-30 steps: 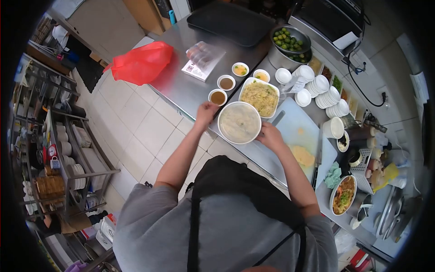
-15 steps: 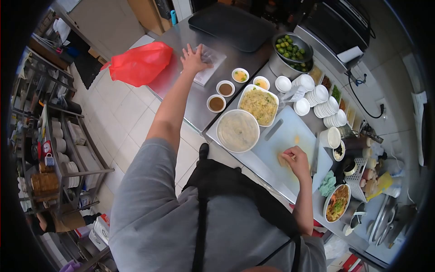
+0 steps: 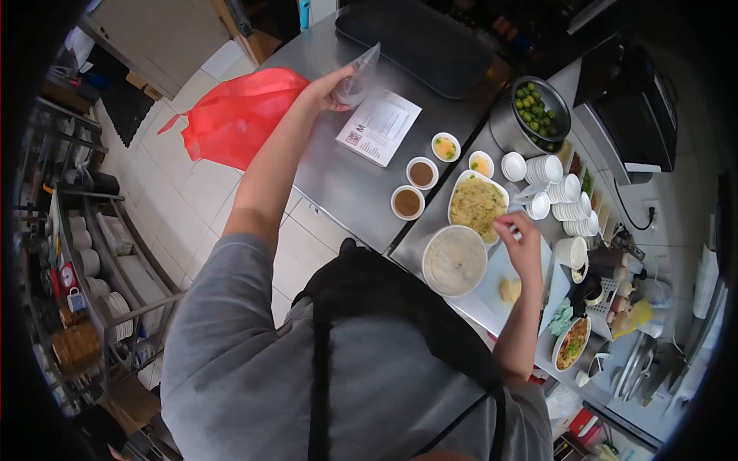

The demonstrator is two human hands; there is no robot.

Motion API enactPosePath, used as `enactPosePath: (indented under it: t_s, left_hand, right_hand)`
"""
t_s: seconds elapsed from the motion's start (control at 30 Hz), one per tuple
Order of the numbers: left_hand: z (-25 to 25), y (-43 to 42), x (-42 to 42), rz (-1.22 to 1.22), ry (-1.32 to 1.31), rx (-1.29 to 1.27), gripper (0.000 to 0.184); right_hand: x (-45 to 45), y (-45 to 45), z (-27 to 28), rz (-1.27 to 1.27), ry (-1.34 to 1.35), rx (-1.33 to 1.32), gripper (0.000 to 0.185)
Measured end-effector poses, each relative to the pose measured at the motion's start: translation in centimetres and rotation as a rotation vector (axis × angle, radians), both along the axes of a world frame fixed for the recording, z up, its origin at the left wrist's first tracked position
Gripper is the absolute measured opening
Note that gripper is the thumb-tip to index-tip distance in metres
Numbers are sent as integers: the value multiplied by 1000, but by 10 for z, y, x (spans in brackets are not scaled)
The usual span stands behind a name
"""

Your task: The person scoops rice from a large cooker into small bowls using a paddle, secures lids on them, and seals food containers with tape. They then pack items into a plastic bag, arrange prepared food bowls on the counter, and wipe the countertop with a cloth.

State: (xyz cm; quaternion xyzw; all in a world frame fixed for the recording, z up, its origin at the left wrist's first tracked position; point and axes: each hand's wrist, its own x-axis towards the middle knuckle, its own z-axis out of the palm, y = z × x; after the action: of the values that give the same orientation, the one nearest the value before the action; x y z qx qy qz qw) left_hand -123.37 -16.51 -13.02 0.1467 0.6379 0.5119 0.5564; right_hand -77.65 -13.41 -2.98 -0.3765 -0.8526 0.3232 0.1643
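Note:
My left hand [image 3: 329,88] is closed on a clear plastic bag [image 3: 360,75], raised above the steel table. Just under it lies a white printed box [image 3: 378,127]. Beside that hand is a red plastic bag [image 3: 238,119] at the table's edge. My right hand [image 3: 523,240] hovers over the cutting board's near side with its fingertips pinched; whether anything is between them I cannot make out. Close to its fingers stand a white tub of fried rice-like food [image 3: 477,206] and a round lidded tub [image 3: 455,261]. A pale food piece [image 3: 509,290] rests on the white cutting board [image 3: 492,296].
Small sauce cups [image 3: 421,174] stand in the middle. A pot of green limes [image 3: 538,115] and stacked white lids [image 3: 565,188] are further right. A knife [image 3: 550,280] lies on the board, near a green cloth [image 3: 561,316] and an oval food tub [image 3: 572,343].
My left hand has lifted off the box with a clear plastic bag in it, uncovering the box's print. My right hand has left the food piece on the board and risen toward the tubs.

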Motion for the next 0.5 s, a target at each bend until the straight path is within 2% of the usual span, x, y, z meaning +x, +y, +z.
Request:
enactPosePath:
  t_s: [0.17, 0.23, 0.3, 0.37, 0.4, 0.47, 0.5]
  left_hand:
    - [21, -6, 0, -47, -27, 72, 54]
    - [21, -4, -1, -52, -57, 108, 54]
    - [19, -1, -2, -116, -75, 106, 55]
    - [19, -2, 0, -99, -87, 119, 56]
    - [20, -4, 1, -91, -88, 129, 56]
    - [20, -6, 1, -86, -97, 129, 56]
    - [21, -8, 1, -89, -97, 128, 56]
  right_hand:
    - [-107, 18, -17, 207, -49, -62, 19]
    - [-147, 41, -53, 303, -65, 89, 24]
    - [-189, 54, -65, 349, -145, 230, 34]
    - [-221, 75, -97, 342, -188, 413, 41]
    - [-235, 85, -108, 348, -193, 410, 41]
    - [-259, 103, -126, 174, -306, 220, 44]
    - [-267, 110, -136, 170, -307, 212, 44]
